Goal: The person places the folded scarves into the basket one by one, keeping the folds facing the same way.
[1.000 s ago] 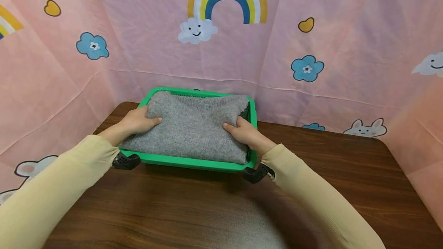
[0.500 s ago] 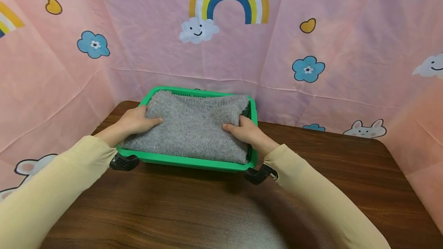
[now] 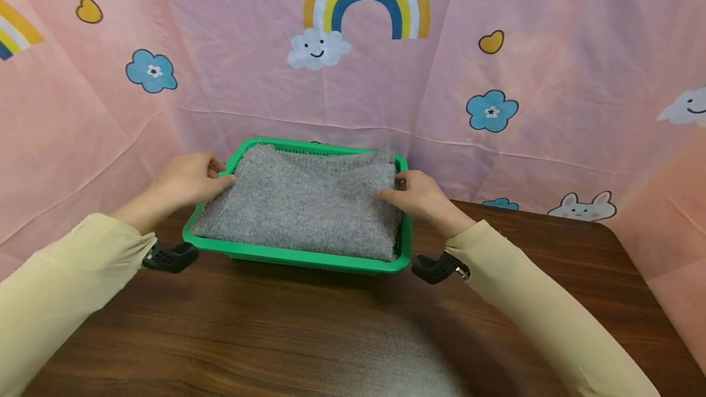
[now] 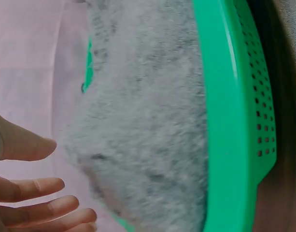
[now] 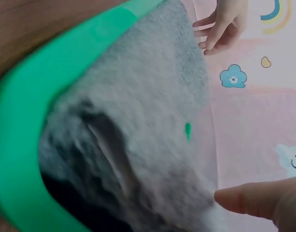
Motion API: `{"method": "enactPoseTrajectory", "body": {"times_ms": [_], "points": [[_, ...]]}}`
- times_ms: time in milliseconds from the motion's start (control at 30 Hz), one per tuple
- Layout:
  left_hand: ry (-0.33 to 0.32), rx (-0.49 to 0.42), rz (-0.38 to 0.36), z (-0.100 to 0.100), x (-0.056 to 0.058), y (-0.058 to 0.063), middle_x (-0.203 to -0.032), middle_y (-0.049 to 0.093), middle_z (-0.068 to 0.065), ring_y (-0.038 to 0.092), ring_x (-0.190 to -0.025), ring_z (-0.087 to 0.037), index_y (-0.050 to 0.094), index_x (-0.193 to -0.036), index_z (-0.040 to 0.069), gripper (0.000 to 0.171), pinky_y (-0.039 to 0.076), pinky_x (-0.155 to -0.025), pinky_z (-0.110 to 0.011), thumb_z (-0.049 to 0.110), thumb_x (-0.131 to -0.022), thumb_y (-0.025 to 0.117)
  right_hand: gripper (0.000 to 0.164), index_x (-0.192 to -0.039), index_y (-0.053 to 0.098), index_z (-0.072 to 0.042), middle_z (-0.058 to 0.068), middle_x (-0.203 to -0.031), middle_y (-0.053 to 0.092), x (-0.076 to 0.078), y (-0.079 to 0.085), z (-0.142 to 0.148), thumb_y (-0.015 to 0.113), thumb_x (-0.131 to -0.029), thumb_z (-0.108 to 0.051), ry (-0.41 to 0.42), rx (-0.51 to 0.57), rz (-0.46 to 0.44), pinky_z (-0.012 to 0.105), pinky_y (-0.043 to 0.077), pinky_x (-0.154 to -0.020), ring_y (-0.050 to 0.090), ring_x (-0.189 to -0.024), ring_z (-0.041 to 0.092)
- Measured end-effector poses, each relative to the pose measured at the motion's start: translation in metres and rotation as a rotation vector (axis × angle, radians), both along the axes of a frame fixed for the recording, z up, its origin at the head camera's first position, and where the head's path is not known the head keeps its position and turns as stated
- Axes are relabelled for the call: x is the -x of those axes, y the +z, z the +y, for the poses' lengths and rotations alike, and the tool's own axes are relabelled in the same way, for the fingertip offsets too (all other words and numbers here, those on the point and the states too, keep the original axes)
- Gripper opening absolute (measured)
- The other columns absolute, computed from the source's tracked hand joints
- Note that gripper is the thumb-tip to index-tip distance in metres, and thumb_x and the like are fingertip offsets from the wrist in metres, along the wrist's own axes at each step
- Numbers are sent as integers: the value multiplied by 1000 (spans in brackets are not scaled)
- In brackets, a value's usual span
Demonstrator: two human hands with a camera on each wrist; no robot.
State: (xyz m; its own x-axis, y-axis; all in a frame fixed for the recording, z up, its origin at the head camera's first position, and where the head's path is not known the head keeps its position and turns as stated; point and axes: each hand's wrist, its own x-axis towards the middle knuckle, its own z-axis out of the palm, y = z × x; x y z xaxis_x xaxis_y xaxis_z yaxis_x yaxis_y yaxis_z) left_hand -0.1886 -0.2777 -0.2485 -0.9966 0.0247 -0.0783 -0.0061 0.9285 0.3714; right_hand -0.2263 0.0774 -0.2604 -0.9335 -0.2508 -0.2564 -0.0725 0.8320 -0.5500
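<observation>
A folded grey knit cloth (image 3: 303, 207), fuzzy and with a ribbed strip along its far side, fills the green plastic basket (image 3: 309, 257). My left hand (image 3: 184, 182) hovers by the basket's left rim, thumb tip close to the cloth's edge. Its fingers (image 4: 36, 212) are spread and hold nothing in the left wrist view. At the opposite side my right hand (image 3: 421, 198) is over the right rim, thumb (image 5: 254, 198) stretched out at the cloth's edge, the other fingers partly hidden. Some dark gap shows between cloth and basket wall at the right end.
The basket stands on a dark brown wooden table (image 3: 309, 329), near its back edge. Behind and at both sides hangs a pink curtain (image 3: 248, 78) printed with rainbows, flowers and clouds. Each wrist wears a black strap-like device (image 3: 171, 257).
Both hands have let go of the cloth and moved outward, the left to the left and the right to the right. The cloth and basket stay in place.
</observation>
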Motion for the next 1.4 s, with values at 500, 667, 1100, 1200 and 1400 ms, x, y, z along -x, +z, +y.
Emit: {"method": "enactPoseTrajectory", "body": {"times_ms": [500,667,1100,1200,1400], "points": [[-76,36,74,11,-19,28,-98,66,-21,60,-88,-34,60,-109,-3,33,45,-74,-47,26,-94,55,33,-125,60,-3,20,-116,65,-14,22,16,47,-98,-18,45,117,148,41,52,-82,63,-101,32],[-153,68,-24,20,-22,23,-98,64,-20,61,-82,-27,54,-120,-7,40,47,-70,-43,24,-95,55,36,-131,55,-4,19,-108,65,-32,24,-4,38,-101,-13,117,147,46,31,51,-65,67,-88,29],[-228,131,-271,27,-19,-3,-140,25,-46,29,-129,-58,20,-136,-27,71,33,-101,-63,27,-98,47,63,-154,13,-8,17,-154,29,-40,17,-28,45,-101,-23,138,134,-241,40,51,-90,68,-96,29],[-230,104,-334,28,-16,-10,-140,21,-48,26,-130,-59,17,-135,-30,73,32,-103,-63,28,-100,44,66,-155,6,-10,13,-160,12,-38,9,-32,43,-102,-24,98,152,-301,41,51,-91,63,-109,32],[-144,1,-508,36,-5,-25,-147,6,-44,17,-135,-57,12,-141,-24,79,28,-105,-63,42,-102,34,71,-154,-2,-11,11,-161,3,-31,-9,-34,44,-101,-21,31,241,-400,40,52,-89,53,-123,35]]}}
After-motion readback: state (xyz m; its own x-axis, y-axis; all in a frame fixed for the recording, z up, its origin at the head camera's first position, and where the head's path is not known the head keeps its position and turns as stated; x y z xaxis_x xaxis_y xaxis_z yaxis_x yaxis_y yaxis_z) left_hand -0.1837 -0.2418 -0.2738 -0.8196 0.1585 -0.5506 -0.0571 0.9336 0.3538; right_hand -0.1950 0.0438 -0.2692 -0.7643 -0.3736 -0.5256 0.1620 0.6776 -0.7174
